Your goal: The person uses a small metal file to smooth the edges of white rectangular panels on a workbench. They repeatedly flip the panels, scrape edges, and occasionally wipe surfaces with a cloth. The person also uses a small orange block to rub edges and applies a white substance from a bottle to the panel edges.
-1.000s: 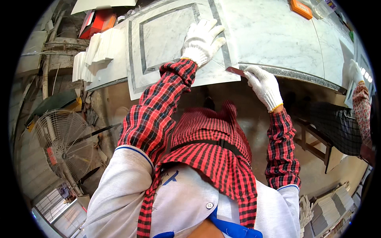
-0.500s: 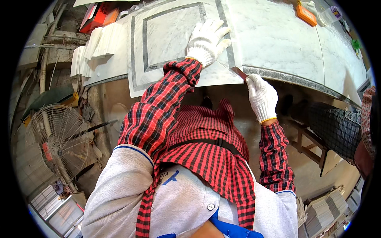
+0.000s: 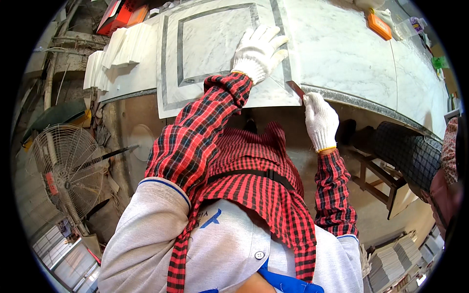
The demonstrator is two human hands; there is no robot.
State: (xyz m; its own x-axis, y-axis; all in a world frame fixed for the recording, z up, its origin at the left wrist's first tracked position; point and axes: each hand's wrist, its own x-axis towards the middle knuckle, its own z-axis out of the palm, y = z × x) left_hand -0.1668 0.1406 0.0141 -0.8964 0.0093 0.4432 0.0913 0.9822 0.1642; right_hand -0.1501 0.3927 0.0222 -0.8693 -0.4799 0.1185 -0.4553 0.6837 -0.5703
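The fingers (image 3: 312, 100) of the right hand (image 3: 320, 121), in a white knit glove, are clenched on a small flat blade (image 3: 296, 89), reddish brown, that sticks out toward eleven o'clock from the fingertips. Its far end meets the near right corner of the marble tile (image 3: 215, 53), just where that corner overhangs the front edge of the bench (image 3: 351, 58). The blade's long axis runs from five o'clock up to eleven o'clock, slanting across the tile's right edge instead of along it. The right hand is thus the nearer one to the corner, and the tile's body lies up and to the left of it, toward ten o'clock. The left hand (image 3: 258, 51), gloved likewise, rests flat with its fingers spread and released on the tile's top face, at about eleven o'clock from the blade and just beside the grey inlaid border near the right edge; it grasps nothing. Farther out, an orange block (image 3: 379, 26) sits on the bench at about one o'clock, well apart, and a wire-guarded fan (image 3: 66, 168) stands below at eight o'clock.
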